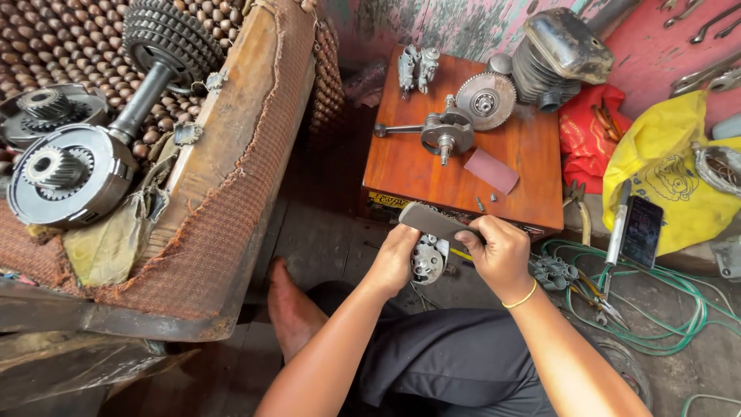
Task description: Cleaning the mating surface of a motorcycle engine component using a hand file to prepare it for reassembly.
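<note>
My left hand (395, 259) grips a small round metal engine part (427, 260) held over my lap. My right hand (500, 251) holds a grey sheet of sandpaper (434, 220) pressed across the top of that part. Both hands sit just in front of a low orange wooden box (532, 166). On the box lie a crankshaft with rod (440, 133), a round toothed gear disc (485, 100), a small metal pump body (415, 66) and a pink piece of sandpaper (492, 170).
A worn seat (224, 208) at left carries clutch drums (65, 177) and a geared shaft (166, 46). A finned engine cylinder (552, 58), red cloth (587, 135), yellow bag (664, 174), phone (642, 230), green hose (664, 309), pliers (598, 297) and wrenches (706, 73) lie right. My bare foot (289, 309) rests below.
</note>
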